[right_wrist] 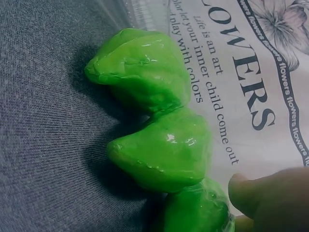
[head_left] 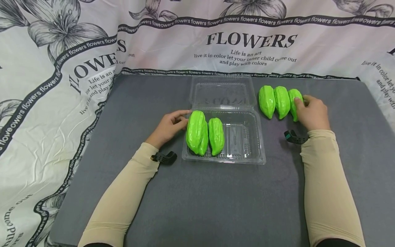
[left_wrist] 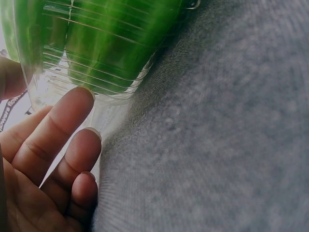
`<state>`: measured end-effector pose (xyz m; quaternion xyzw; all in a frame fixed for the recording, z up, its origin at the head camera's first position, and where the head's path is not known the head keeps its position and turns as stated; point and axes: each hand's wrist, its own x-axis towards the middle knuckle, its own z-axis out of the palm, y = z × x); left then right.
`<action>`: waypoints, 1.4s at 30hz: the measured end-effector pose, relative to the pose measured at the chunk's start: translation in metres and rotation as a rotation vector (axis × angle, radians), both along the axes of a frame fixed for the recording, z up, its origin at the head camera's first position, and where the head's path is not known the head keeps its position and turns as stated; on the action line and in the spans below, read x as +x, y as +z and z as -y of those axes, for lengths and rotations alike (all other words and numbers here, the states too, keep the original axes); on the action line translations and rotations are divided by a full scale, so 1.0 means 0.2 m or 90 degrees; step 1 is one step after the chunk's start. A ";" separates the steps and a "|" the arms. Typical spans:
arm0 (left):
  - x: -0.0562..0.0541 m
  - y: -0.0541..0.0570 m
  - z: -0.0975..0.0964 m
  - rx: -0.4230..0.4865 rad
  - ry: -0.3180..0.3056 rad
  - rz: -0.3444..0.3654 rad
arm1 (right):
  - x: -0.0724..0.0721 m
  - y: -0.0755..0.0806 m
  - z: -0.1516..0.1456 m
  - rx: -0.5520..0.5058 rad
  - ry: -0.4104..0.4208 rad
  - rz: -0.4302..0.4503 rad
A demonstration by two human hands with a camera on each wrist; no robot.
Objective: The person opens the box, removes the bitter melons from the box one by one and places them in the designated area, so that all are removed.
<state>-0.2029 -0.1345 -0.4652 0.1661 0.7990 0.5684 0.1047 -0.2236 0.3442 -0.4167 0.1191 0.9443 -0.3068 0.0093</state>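
Note:
Near the table's back right, three ribbed green star fruits stand in a row. My right hand point(head_left: 313, 111) pinches the rightmost star fruit point(head_left: 295, 92) with its thumb and fingers; in the right wrist view that star fruit point(right_wrist: 195, 212) is partly cut off below the other two. A clear plastic clamshell box point(head_left: 243, 159) lies with its lid folded back. More star fruits point(head_left: 216, 136) fill its left part, the leftmost ones pressed together. At the box's left edge rests my left hand point(head_left: 169, 127), fingers loosely extended against the wall; nothing is gripped in the palm.
The box's transparent lid point(head_left: 222, 91) lies flat toward the back. Grey cloth point(head_left: 231, 206) covers the table, and a flower-printed sheet point(head_left: 247, 44) hangs behind and at the left. Both wrists wear black straps with small cameras.

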 end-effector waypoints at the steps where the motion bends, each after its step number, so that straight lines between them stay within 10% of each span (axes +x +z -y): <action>1: 0.00 0.00 0.00 0.000 -0.001 0.000 | 0.00 0.00 0.00 0.002 0.006 0.004; 42: 0.00 0.00 0.00 0.001 0.000 -0.002 | 0.03 0.09 0.06 0.038 -0.014 0.027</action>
